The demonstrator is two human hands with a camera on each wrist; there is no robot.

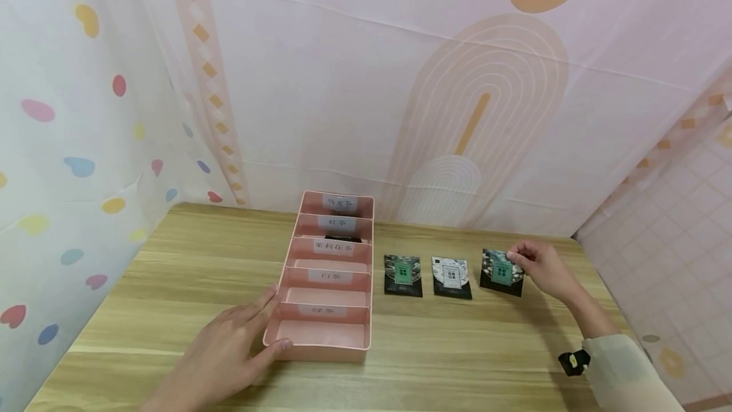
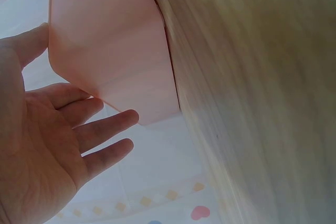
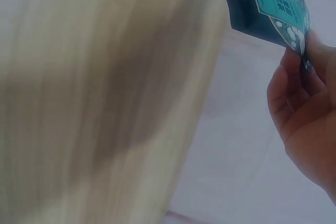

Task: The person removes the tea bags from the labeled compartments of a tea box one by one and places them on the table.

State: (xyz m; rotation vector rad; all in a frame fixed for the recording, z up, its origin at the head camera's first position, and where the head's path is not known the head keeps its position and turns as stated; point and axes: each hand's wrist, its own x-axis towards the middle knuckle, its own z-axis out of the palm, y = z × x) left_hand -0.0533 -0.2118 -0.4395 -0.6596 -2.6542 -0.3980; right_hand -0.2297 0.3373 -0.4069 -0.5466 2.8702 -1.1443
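My right hand (image 1: 543, 267) pinches the upper right corner of a dark tea sachet (image 1: 501, 273) with a green label. In the right wrist view the sachet (image 3: 273, 11) hangs tilted from thumb and fingers (image 3: 287, 85). A pink divided box (image 1: 325, 353) with labelled compartments stands left of it. My left hand (image 1: 225, 342) rests against the box's near left corner, thumb at the front rim and fingers along the side. The left wrist view shows those fingers (image 2: 107, 129) loosely extended beside the box wall (image 2: 115, 51).
Two more tea sachets lie in a row between box and right hand: one with a green label (image 1: 403, 276), one with a white label (image 1: 452, 277). A dark packet (image 1: 343, 240) shows in the box's second compartment from the back. Behind the wooden table (image 1: 457, 355) hangs a patterned cloth (image 1: 343, 81).
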